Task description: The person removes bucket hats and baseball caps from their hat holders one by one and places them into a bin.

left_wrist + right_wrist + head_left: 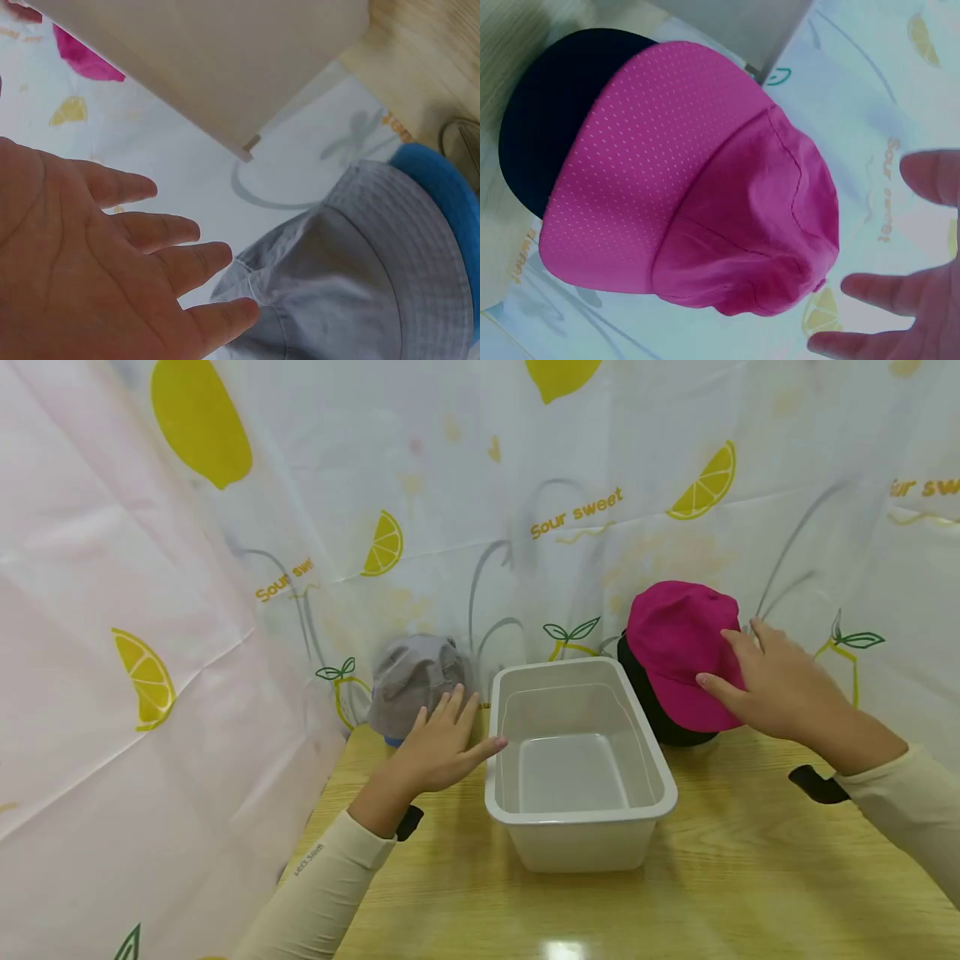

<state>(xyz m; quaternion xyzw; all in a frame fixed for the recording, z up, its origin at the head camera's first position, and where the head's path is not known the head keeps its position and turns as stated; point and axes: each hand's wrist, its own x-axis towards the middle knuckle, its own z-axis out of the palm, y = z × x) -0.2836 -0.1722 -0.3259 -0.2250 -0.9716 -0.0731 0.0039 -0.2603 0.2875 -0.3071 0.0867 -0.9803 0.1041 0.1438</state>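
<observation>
Hats sit at the far edge of the wooden table (720, 877), one to each side of a bin, and both hands reach toward them. Nearest the camera, cream sleeves (322, 893) lead forward over the tabletop. Between the arms stands an empty white plastic bin (577, 839), its long side running away from the viewer. The left hand (442, 747) hovers just left of the bin's rim, fingers spread and relaxed, gripping nothing; the left wrist view shows the open palm (82, 262) with the fingertips close beside the grey hat (360, 285), though whether they touch the fabric cannot be told. That grey hat (416, 681) rests at the back left of the table against the curtain, and a blue hat (442, 187) shows beneath it as a blue edge. On the other side, the right hand (772, 685) lies against the right side of the pink cap (678, 647), fingers extended and loose rather than clenched; in the right wrist view the fingers (900, 300) are spread just beside the cap's crown (757, 225), not wrapped around it. The pink cap sits on top of a black hat (660, 714), which stands close behind the bin's far right corner. Behind everything hangs a pale curtain (480, 485) printed with yellow lemons and the words "Sour sweet".
</observation>
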